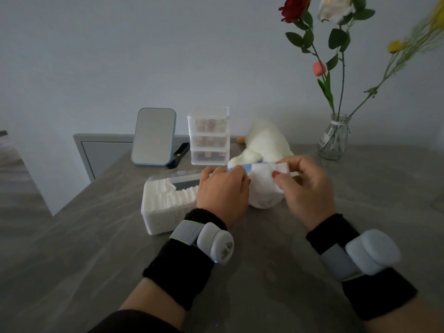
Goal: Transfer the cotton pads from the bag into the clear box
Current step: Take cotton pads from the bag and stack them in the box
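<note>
- Table (pixel 264 280) is seen as a grey surface, and all the other things are carried on it.
- By the far right corner of the surface, tall flowers (pixel 295 8) are stood in a glass vase (pixel 334 138).
- By the far edge, behind the hands, a soft white toy (pixel 266 140) is laid down.
- Near the middle of the surface, a bit toward the left edge, the clear box (pixel 156 219) is set. It is packed with rows of white cotton pads (pixel 168 198), and a gap is left at its far side.
- By the far edge, a mirror (pixel 153 137) is propped up, with a stack of small drawers (pixel 209 135) just to its right.
- The bag (pixel 263 191) is white, with a blue strip at the top. It is held between both hands, and its bottom is rested on the surface just right of the clear box.
- The left hand (pixel 222 193) is curled round the top of the bag.
- The right hand (pixel 305 188) is closed at the bag's mouth, and a cotton pad (pixel 282 168) is pinched between its thumb and fingers.
- Pale round gadgets (pixel 216 243) are strapped on black bands at both wrists.
- A small black thing (pixel 179 152) is laid beside the mirror; what it is cannot be told.
</note>
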Demonstrator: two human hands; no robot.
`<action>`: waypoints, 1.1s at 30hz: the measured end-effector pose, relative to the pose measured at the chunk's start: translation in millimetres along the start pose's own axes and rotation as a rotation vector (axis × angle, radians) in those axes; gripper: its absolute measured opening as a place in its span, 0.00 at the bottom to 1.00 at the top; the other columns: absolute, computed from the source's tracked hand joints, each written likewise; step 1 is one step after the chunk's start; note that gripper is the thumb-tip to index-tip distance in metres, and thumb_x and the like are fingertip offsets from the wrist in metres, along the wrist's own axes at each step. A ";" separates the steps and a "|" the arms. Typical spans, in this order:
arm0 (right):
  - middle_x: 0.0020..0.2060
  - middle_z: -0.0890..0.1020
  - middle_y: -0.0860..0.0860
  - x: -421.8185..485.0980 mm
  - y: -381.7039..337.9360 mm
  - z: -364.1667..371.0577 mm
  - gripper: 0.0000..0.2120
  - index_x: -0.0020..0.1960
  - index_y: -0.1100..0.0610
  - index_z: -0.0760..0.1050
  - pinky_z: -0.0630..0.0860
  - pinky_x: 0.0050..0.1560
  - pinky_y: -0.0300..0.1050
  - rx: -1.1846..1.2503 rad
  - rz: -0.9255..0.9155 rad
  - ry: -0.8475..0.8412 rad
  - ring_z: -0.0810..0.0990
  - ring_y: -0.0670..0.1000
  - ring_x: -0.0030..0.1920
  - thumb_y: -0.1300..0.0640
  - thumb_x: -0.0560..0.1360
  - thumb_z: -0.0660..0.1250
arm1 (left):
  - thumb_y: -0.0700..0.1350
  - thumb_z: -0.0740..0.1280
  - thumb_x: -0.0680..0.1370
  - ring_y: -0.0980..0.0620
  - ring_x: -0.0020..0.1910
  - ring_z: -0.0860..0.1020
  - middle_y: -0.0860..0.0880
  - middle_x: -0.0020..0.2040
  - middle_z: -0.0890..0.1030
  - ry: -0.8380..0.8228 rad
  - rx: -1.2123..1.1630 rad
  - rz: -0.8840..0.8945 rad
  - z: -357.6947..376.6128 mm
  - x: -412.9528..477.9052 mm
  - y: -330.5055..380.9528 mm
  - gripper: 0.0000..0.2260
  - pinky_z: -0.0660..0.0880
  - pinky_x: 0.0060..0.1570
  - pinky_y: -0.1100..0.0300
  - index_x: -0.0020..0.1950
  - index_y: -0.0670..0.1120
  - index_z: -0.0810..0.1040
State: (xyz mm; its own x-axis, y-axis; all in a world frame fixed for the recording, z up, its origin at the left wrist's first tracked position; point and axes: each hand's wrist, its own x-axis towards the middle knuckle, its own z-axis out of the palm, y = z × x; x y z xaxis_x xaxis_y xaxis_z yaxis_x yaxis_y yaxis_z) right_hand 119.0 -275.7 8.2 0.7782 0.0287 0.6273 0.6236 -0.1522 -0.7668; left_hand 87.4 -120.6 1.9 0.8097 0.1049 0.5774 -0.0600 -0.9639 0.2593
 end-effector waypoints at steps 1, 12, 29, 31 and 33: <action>0.35 0.80 0.49 1.7 -1.9 -2.0 0.06 0.40 0.57 0.77 0.72 0.36 0.38 0.118 0.092 -0.015 0.77 0.46 0.36 0.54 0.67 0.69 | 0.50 0.59 0.80 0.46 0.46 0.76 0.49 0.42 0.81 -0.007 0.001 -0.005 -0.8 -0.9 0.1 0.08 0.63 0.63 0.51 0.45 0.48 0.73; 0.41 0.81 0.59 7.9 -14.6 -10.3 0.08 0.51 0.63 0.78 0.78 0.31 0.39 0.862 0.641 -0.067 0.80 0.50 0.34 0.66 0.79 0.60 | 0.45 0.59 0.69 0.55 0.51 0.74 0.54 0.50 0.79 0.042 -0.486 -0.019 -24.0 1.2 15.9 0.17 0.68 0.50 0.62 0.55 0.48 0.79; 0.46 0.85 0.59 -0.4 -10.4 -0.4 0.13 0.53 0.61 0.79 0.79 0.46 0.50 0.497 0.283 -0.105 0.84 0.57 0.46 0.60 0.70 0.75 | 0.38 0.70 0.76 0.45 0.43 0.84 0.43 0.43 0.85 -0.031 -1.112 -0.240 -22.0 5.8 21.3 0.04 0.81 0.40 0.54 0.50 0.39 0.82; 0.45 0.85 0.59 -0.3 -10.2 -0.1 0.15 0.51 0.62 0.80 0.80 0.45 0.51 0.485 0.302 -0.086 0.85 0.58 0.44 0.54 0.69 0.74 | 0.37 0.70 0.76 0.46 0.43 0.85 0.43 0.45 0.85 -0.068 -1.107 -0.228 -21.6 4.9 23.1 0.05 0.82 0.41 0.56 0.52 0.39 0.81; 0.44 0.85 0.59 -0.1 -8.6 -0.1 0.09 0.51 0.62 0.80 0.81 0.46 0.52 0.442 0.304 -0.065 0.85 0.58 0.44 0.57 0.74 0.70 | 0.35 0.70 0.76 0.47 0.44 0.84 0.43 0.46 0.85 -0.093 -1.121 -0.224 -20.2 3.8 23.7 0.06 0.81 0.44 0.56 0.52 0.39 0.81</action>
State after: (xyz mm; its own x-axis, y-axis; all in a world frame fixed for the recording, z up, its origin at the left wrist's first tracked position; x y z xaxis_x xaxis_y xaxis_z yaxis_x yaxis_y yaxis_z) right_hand 113.6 -274.5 14.8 0.9228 0.1112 0.3688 0.3298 0.2665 -0.9056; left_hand 77.3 -138.1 25.9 0.9049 0.1832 0.3841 -0.3577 -0.1615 0.9197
